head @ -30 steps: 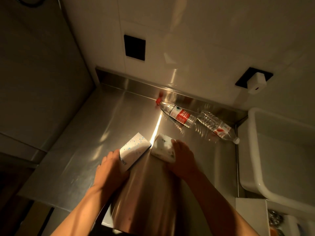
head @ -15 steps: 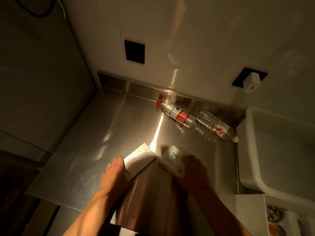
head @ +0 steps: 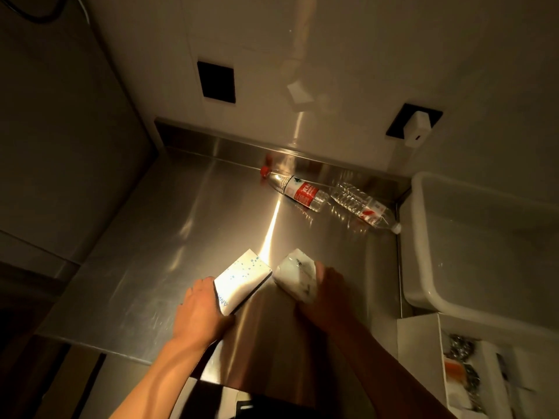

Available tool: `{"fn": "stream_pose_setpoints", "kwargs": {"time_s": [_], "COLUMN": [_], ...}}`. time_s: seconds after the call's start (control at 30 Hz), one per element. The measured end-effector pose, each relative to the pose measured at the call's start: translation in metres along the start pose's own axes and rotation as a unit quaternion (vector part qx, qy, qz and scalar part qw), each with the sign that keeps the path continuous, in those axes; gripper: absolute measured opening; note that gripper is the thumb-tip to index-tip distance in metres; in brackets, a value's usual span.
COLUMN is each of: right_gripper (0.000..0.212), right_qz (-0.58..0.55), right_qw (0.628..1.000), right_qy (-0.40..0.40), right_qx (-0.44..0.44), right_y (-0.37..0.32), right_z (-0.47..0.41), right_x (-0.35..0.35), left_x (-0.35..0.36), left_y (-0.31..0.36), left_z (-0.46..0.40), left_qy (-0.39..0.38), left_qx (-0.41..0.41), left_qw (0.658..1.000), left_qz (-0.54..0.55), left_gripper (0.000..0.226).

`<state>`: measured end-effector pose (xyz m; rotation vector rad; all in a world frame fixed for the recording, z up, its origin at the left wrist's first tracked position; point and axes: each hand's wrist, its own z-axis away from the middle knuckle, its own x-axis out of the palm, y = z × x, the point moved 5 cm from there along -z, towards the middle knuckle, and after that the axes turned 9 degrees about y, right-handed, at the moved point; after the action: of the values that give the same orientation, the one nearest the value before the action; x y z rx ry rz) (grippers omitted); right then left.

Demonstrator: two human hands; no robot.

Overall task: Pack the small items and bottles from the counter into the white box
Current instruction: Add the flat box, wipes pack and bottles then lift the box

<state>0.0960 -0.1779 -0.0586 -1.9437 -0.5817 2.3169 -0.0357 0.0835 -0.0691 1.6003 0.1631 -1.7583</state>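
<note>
Two bare forearms are seen from above under dim, warm light, both uncovered as far as the lower edge of the picture. No sleeve, cuff, watch or glove is worn on either. The left hand and the right hand are bare, and no ring can be made out, though the right is largely lost in shadow. Tendons and veins are picked out along the better-lit left forearm.
</note>
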Motion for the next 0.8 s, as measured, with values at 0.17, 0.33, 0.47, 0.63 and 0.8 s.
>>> {"fn": "stream_pose_setpoints", "kwargs": {"time_s": [0.17, 0.33, 0.47, 0.63, 0.8], "right_gripper": [0.090, 0.091, 0.092, 0.093, 0.097], "right_qz": [0.006, -0.063, -0.075, -0.118, -0.128], "right_qw": [0.999, 0.992, 0.993, 0.984, 0.979], "right_qy": [0.024, 0.093, 0.079, 0.124, 0.160], "right_qx": [-0.033, -0.056, -0.037, -0.041, -0.020], "right_y": [0.006, 0.018, 0.032, 0.065, 0.116], "right_z": [0.006, 0.011, 0.014, 0.043, 0.076], "right_x": [-0.013, -0.055, -0.092, -0.144, -0.184], "left_x": [-0.013, -0.032, -0.046, -0.060, -0.061], "left_y": [0.014, 0.048, 0.087, 0.143, 0.217], "left_z": [0.007, 0.005, 0.007, 0.019, 0.042], "left_qy": [0.035, 0.060, 0.072, 0.072, 0.062], "left_qx": [0.027, 0.051, 0.078, 0.133, 0.205], "left_qw": [0.999, 0.997, 0.994, 0.987, 0.974], "left_qz": [0.014, 0.021, 0.038, 0.062, 0.068], "left_gripper": [0.076, 0.087, 0.091, 0.094, 0.093]}}
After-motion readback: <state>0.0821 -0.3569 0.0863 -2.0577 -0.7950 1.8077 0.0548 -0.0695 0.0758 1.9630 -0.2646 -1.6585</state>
